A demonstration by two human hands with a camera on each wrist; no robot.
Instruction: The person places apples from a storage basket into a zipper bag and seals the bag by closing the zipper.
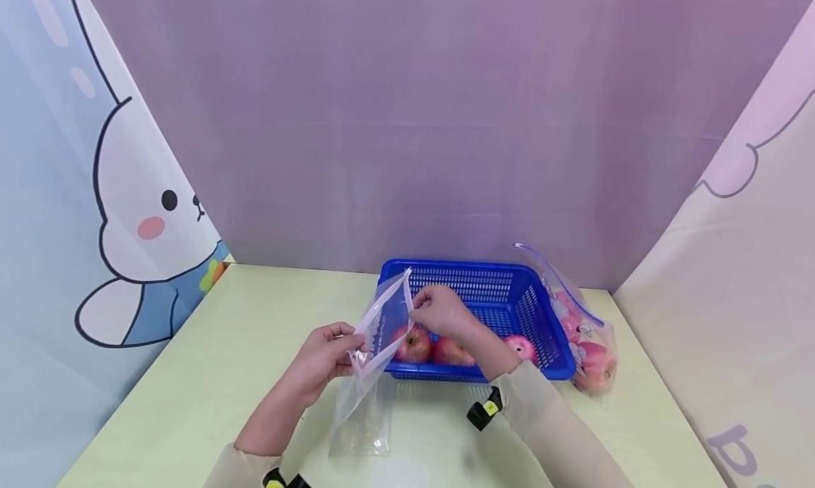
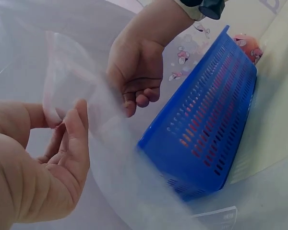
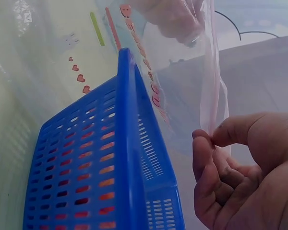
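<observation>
A clear plastic zip bag (image 1: pixel 366 410) hangs between my two hands, its mouth spread apart. My left hand (image 1: pixel 325 357) pinches one side of the rim between thumb and fingers. The opposite side of the rim is pinched by my right hand (image 1: pixel 441 310), above the blue basket (image 1: pixel 554 332). Printed hearts and letters show on the bag (image 3: pixel 81 79) in the right wrist view. Inside the basket, along its near wall, lie a red apple (image 1: pixel 414 345), another apple (image 1: pixel 451 351) partly behind my right forearm, and a pinkish one (image 1: pixel 521 348) farther right.
A filled zip bag (image 1: pixel 595 364) with apples leans against the basket's right side, its blue-edged opening (image 1: pixel 560 283) pointing up. The pale table (image 1: pixel 210 375) extends left of the basket. A purple cloth wall (image 1: pixel 395 120) stands behind, with printed curtains (image 1: pixel 146 247) at the sides.
</observation>
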